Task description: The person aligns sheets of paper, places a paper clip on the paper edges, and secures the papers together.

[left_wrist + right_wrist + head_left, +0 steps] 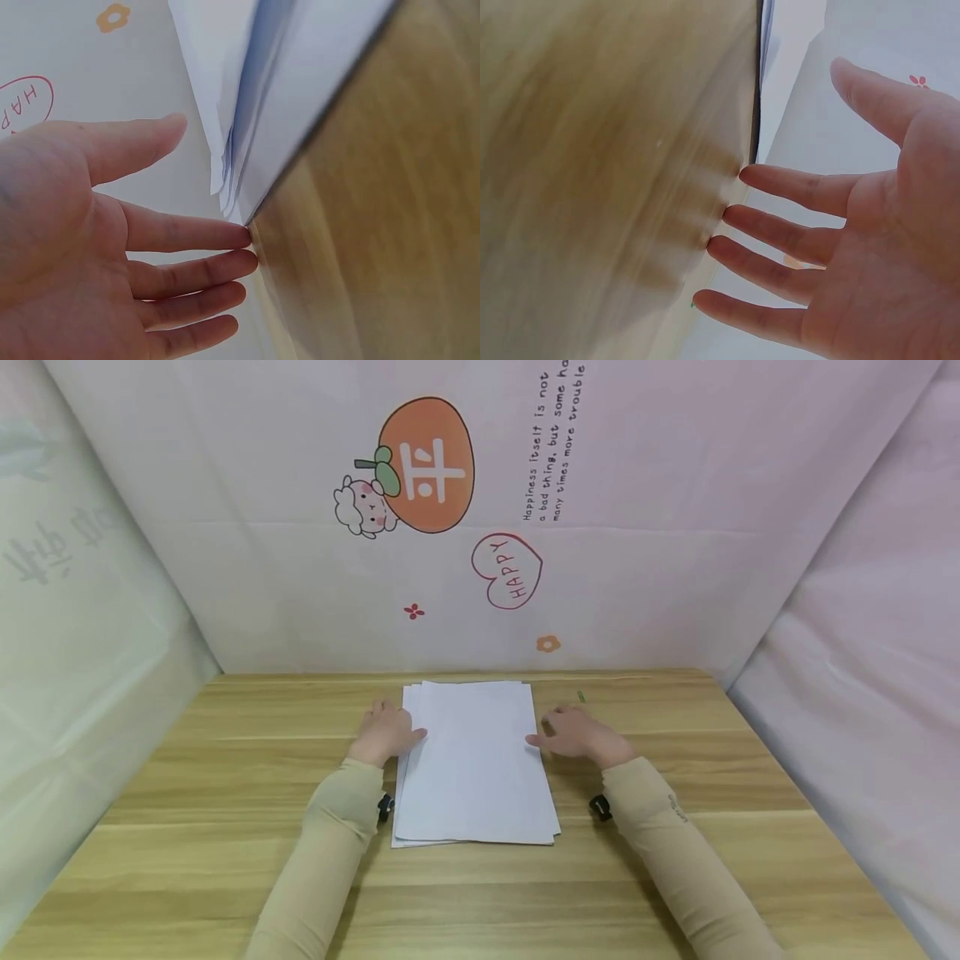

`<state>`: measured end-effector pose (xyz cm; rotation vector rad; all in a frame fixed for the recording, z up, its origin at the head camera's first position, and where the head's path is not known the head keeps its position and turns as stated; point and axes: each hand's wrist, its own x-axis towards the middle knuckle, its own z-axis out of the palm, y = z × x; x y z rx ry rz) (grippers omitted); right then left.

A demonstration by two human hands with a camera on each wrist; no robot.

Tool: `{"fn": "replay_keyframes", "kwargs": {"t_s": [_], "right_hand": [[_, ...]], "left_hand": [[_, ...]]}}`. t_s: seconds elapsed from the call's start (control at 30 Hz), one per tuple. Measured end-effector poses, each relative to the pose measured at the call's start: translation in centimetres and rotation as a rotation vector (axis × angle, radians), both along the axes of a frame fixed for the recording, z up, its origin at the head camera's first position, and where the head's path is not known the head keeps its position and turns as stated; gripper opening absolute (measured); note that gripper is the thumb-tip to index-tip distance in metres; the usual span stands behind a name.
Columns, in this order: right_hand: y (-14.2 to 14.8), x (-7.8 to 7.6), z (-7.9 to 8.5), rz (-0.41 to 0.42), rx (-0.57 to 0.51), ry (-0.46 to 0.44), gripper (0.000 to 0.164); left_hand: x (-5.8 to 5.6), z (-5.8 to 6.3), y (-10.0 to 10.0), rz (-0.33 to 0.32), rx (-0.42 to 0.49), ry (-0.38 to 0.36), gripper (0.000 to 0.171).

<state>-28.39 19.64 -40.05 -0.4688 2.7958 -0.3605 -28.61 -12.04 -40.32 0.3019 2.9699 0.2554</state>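
A loose stack of white paper sheets [476, 768] lies on the wooden table, its edges slightly out of line at the left and bottom. My left hand [385, 732] is at the stack's left edge, fingers straight and the thumb apart from them. In the left wrist view, the index fingertip [241, 235] meets the lower corner of the paper [247, 172]. On the other side, my right hand [572, 732] stands by the right edge with spread fingers. The right wrist view shows its fingertips [751, 174] at the tabletop beside the paper's edge [763, 82]. Neither hand grips anything.
The wooden table [465, 910] reaches back to a white printed curtain [285, 602]. A small green piece [581, 697] lies behind my right hand. Black wrist devices [601, 807] sit below both sleeves. White curtains [862, 652] hang at both sides.
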Motion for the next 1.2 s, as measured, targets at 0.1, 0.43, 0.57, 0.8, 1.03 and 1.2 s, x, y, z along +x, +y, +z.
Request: {"fn": "replay_keyframes", "kwargs": {"t_s": [0.1, 0.43, 0.57, 0.8, 1.03, 1.2], "right_hand": [[-0.3, -0.1, -0.1, 0.012, -0.003, 0.016, 0.068], [-1.0, -0.3, -0.1, -0.071, -0.038, 0.022, 0.056], [-1.3, -0.5, -0.1, -0.092, -0.040, 0.014, 0.052], [-1.7, -1.0, -0.2, -0.106, -0.068, -0.037, 0.048], [-1.8, -0.9, 0.4, -0.136, -0.132, -0.118, 0.050], [-1.9, -0.8, 0.5, -0.148, -0.153, -0.134, 0.052]], "left_hand": [[-0.1, 0.0, 0.1, 0.010, 0.008, -0.012, 0.052], [-0.9, -0.2, 0.2, 0.033, 0.057, -0.004, 0.052], [-1.2, -0.5, 0.3, 0.052, 0.073, -0.004, 0.049], [-1.2, 0.0, 0.7, 0.133, 0.124, -0.024, 0.047], [-1.0, 0.4, 0.7, 0.239, 0.177, -0.064, 0.051], [-0.8, 0.5, 0.7, 0.258, 0.208, -0.081, 0.050]]}}
